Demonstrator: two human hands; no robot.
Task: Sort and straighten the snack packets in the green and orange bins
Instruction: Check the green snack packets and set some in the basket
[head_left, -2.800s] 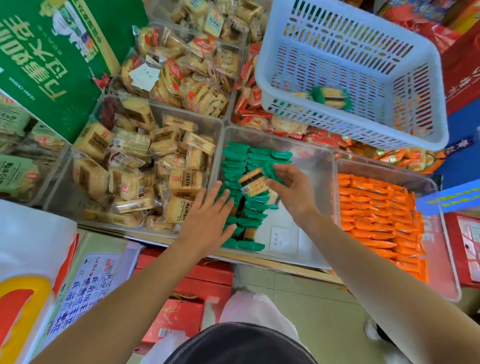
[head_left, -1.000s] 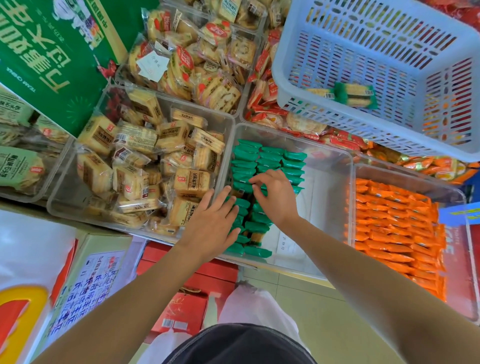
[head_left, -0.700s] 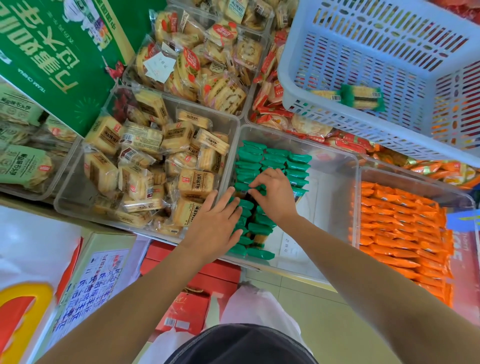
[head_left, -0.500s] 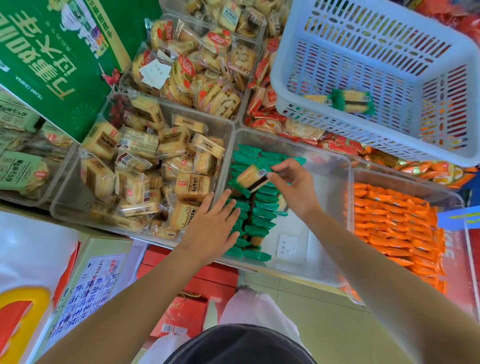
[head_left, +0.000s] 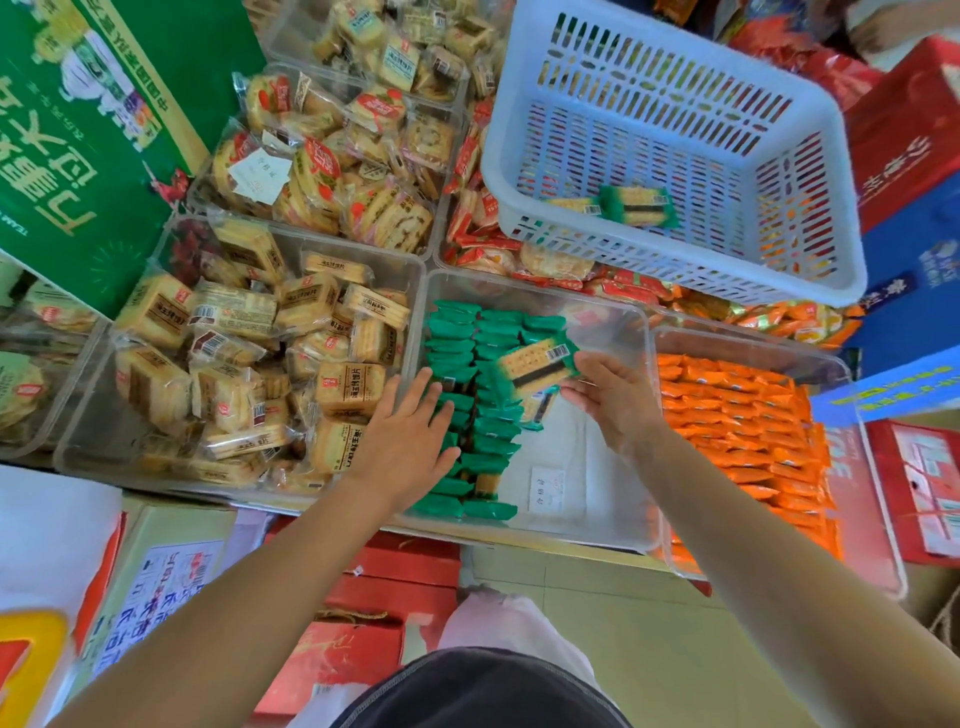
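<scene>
Left hand (head_left: 410, 436) lies flat on the green rows (head_left: 452, 332); right hand (head_left: 613, 400) pinches a packet (head_left: 535, 364), which could topple them going in.

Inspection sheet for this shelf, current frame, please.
Surface: clear bin, a paper label on its floor.
Job's things: green packets in rows at the bin's left; orange packets in rows in the next bin.
Clutter: white basket resting on the back bins, two stray packets inside; cracker packs heaped loosely.
Hands: left hand flat on the green rows; right hand pinches one lifted packet.
Cables: nothing seen.
Surroundings: green carton, red boxes below.
</scene>
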